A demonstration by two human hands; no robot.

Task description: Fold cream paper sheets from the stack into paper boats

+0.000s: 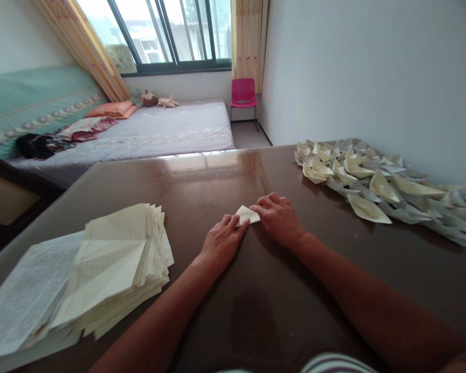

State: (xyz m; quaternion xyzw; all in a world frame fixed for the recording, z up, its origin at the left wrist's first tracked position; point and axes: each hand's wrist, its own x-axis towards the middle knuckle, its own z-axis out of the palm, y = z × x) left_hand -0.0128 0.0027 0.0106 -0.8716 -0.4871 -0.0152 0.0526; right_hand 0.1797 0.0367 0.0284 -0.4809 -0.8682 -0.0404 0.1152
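A small folded piece of cream paper [245, 213] lies on the brown table between my two hands, its peak pointing away from me. My left hand [224, 237] is closed on its left side, with the thumb along the near edge. On the right side of the paper, my right hand [276, 216] grips the corner with bent fingers. Parts of the paper are hidden under the fingertips. To the left stands a stack of cream paper sheets [112, 248], the top one creased. Many folded paper boats [367, 207] are heaped at the right.
The brown table [217, 189] has a glossy top. White printed sheets [27, 290] lie at its left. A wall rises along the right side. Beyond the table are a bed [178, 124] and a pink chair [243, 93] under the window.
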